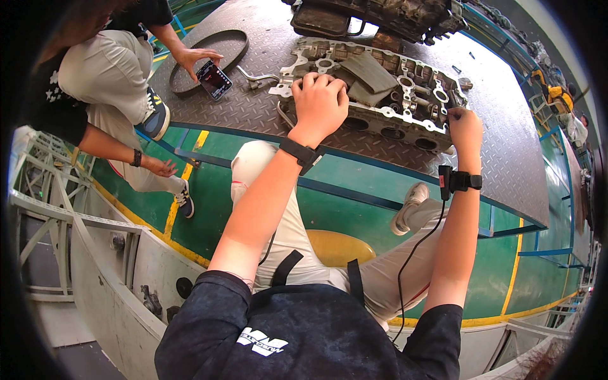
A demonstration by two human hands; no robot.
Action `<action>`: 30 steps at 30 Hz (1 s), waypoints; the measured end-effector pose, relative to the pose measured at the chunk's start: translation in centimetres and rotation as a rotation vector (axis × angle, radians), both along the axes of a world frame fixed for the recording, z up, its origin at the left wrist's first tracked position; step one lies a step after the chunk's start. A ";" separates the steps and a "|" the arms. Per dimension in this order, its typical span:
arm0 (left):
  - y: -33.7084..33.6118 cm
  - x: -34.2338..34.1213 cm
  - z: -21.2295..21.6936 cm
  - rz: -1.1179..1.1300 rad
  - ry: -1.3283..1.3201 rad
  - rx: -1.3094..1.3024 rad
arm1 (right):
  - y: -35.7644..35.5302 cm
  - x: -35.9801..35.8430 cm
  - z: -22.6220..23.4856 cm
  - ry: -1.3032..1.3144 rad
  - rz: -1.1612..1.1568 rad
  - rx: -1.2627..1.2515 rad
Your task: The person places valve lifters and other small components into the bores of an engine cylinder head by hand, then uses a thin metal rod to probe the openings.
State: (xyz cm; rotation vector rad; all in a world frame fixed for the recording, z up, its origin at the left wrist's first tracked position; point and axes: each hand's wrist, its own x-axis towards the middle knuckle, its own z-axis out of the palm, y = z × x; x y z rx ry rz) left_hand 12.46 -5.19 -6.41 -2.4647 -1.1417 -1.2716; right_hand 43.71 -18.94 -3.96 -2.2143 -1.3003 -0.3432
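A metal engine cylinder head (387, 113) lies on the tread-plate table top (253, 117) in front of me. My left hand (318, 104) is on its left end, fingers curled down over the near edge; the fingertips are partly hidden. At the right end, my right hand (465, 130) is closed with thumb and fingers together against the casting's corner. A folded grey cloth or pad (369, 75) rests on top of the head, just right of my left hand. Valve-train parts and round openings show beside it.
Behind the head stands a larger dark engine block (373, 19). To the left lie a black belt loop (244, 47) and a bent metal pipe (256, 78). At the left, another person's hand (193, 60) holds a phone (214, 80). Small bolts (457, 69) lie far right.
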 end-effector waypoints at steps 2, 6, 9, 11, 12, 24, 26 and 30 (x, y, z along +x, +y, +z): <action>0.1 -0.2 -0.1 0.001 0.003 -0.004 | -0.1 -0.3 0.1 -0.022 0.019 -0.008; 0.0 -0.1 0.0 -0.005 0.015 -0.014 | -0.8 -0.3 -0.9 -0.052 0.060 -0.048; 0.0 -0.1 -0.1 -0.003 0.009 -0.017 | -1.1 -1.4 -0.7 -0.029 0.072 0.010; 0.1 -0.2 0.0 -0.006 0.008 -0.020 | -1.3 -2.4 -0.4 -0.027 0.078 0.048; 0.1 -0.2 0.0 -0.009 0.008 -0.023 | -1.4 -2.6 -0.4 -0.023 0.092 0.031; 0.2 0.0 -0.2 -0.033 -0.029 -0.015 | -1.9 -3.0 -0.7 -0.079 0.177 0.119; 0.1 -0.1 -0.2 -0.018 0.001 -0.040 | -2.0 -2.8 -0.4 -0.051 0.235 0.113; 0.2 -0.4 -0.2 -0.019 -0.002 -0.028 | -2.4 -4.4 -0.2 -0.155 0.285 0.127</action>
